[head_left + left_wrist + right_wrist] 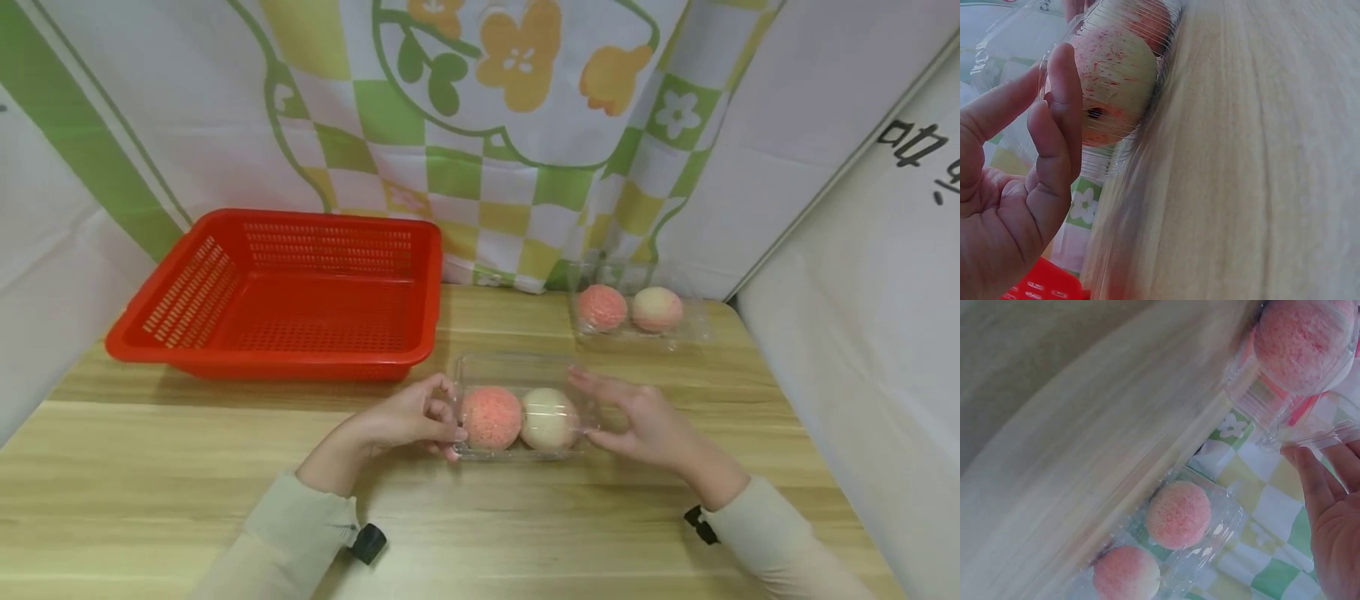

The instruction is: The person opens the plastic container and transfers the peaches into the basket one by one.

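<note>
A clear plastic box [517, 365] sits on the table in front of me, holding a pink, peach-like ball [491, 417] on the left and a cream one [548, 419] on the right. My left hand [411, 417] pinches the box's left edge between thumb and fingers. At the opposite end, my right hand [637, 417] grips the right edge, with the thumb near the front corner and the fingers farther back. The left wrist view shows red speckles and a dark hollow on a cream ball [1116, 84]. In the right wrist view, fingertips [1290, 451] meet the clear plastic rim.
A red slotted basket [427, 333] stands at the back left. Behind my right hand lies a second clear box [693, 321] with a pink ball [602, 307] and a cream-pink ball [657, 309]. A patterned curtain [465, 175] hangs along the table's back edge.
</note>
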{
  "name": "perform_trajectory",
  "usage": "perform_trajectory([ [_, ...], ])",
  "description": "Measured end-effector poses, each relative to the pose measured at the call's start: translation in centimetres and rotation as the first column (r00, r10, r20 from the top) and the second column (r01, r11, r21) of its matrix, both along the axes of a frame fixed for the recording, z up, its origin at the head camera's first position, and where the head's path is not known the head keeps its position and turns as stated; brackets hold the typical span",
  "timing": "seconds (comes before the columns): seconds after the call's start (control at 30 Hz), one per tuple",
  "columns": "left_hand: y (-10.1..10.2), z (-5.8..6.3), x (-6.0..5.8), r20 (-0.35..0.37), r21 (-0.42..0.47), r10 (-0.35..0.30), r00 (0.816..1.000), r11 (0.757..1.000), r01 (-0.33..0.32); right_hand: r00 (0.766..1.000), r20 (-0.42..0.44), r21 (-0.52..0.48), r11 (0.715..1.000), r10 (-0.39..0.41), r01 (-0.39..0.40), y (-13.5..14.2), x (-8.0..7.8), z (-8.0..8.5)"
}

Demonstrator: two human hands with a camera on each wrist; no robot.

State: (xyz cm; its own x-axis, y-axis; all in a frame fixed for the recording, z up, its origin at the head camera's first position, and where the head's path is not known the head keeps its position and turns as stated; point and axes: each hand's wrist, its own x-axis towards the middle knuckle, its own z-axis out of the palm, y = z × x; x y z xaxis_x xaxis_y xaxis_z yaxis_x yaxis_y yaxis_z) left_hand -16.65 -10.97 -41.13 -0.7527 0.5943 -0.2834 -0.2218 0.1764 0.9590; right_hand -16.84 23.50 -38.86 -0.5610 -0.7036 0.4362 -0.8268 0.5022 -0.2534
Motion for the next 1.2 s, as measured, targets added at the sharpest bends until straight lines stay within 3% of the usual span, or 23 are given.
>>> perform_trajectory([
  [0.27,0.4,0.2,-0.2,-0.008,-0.013,0.016,1.000,1.000,-0.016,0.994,0.098,-0.028,0.999,-0.038,0.041,0.2,-0.3,1.3],
  [0.43,0.5,0.0,-0.2,-0.026,0.003,0.010,1.000,1.000,-0.010,0.968,0.234,-0.076,0.991,-0.088,0.108,0.5,-0.6,1.8],
  [0.6,0.5,-0.2,-0.4,-0.033,0.016,0.022,0.999,1.000,-0.022,0.926,0.372,-0.188,0.971,-0.072,0.151,0.4,-1.7,2.1],
  [0.7,0.5,-0.2,-0.5,-0.037,0.023,0.036,0.999,0.999,-0.036,0.900,0.435,-0.269,0.948,-0.036,0.168,0.2,-2.6,2.3],
  [0.83,0.5,-0.2,-0.6,-0.039,0.031,0.059,0.998,0.998,-0.057,0.867,0.497,-0.327,0.914,-0.048,0.239,-0.3,-4.0,2.8],
  [1.03,0.5,-0.2,-0.6,-0.040,0.023,0.076,0.996,0.997,-0.076,0.773,0.629,-0.304,0.889,-0.083,0.343,-0.8,-5.7,3.7],
  [1.1,0.5,-0.2,-0.6,-0.038,0.021,0.082,0.996,0.997,-0.081,0.754,0.649,-0.280,0.889,-0.103,0.363,-0.9,-6.2,4.0],
  [1.2,0.4,-0.2,-0.7,-0.036,0.017,0.091,0.995,0.996,-0.090,0.744,0.655,-0.247,0.892,-0.134,0.379,-1.3,-7.0,4.5],
])
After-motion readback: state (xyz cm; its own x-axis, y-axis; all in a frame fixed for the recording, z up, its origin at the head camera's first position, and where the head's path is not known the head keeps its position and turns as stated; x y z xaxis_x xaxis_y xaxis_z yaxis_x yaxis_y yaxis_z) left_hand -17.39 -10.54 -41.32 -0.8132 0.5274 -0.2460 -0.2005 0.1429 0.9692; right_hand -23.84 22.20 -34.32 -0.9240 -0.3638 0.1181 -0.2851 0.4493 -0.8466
